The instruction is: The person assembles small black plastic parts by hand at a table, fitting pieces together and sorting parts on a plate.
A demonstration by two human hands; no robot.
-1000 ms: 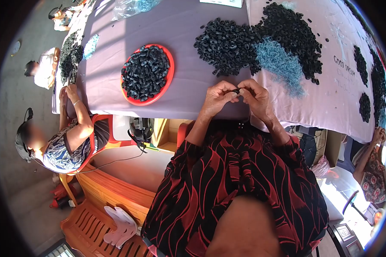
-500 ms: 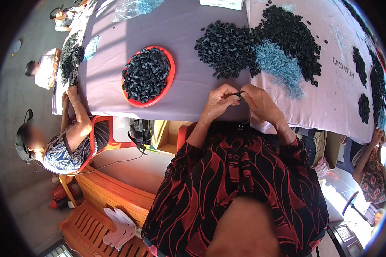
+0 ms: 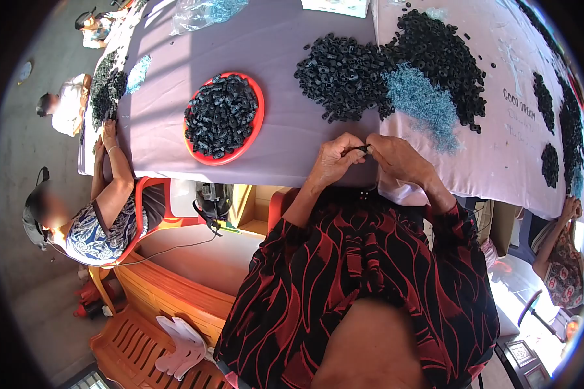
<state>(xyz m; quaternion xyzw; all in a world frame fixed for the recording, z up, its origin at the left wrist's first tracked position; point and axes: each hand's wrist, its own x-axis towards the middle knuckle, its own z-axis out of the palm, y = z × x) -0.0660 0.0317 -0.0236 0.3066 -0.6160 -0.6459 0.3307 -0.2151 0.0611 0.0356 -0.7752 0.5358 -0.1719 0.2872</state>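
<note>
My left hand (image 3: 336,159) pinches a small black plastic part (image 3: 363,149) between thumb and fingertips, over the table's near edge. My right hand (image 3: 401,159) meets it from the other side, its fingers closed at the end of the same part; whether it also holds a tiny piece is hidden. Beyond my hands lie a pile of black plastic parts (image 3: 340,78), a second pile of black ring-like parts (image 3: 438,58) and a heap of small clear-blue pieces (image 3: 418,100). A red plate (image 3: 261,110) heaped with black parts stands to the left.
The cloth-covered table (image 3: 279,32) carries a plastic bag of blue pieces (image 3: 207,13) and a white box (image 3: 336,6) at the far side. A co-worker (image 3: 104,220) sits at left, another (image 3: 564,259) at far right. An orange bench (image 3: 169,279) stands behind on the left.
My hands have shifted slightly, and my right fingers have closed further over the black part. The co-worker's arms at left have moved a little.
</note>
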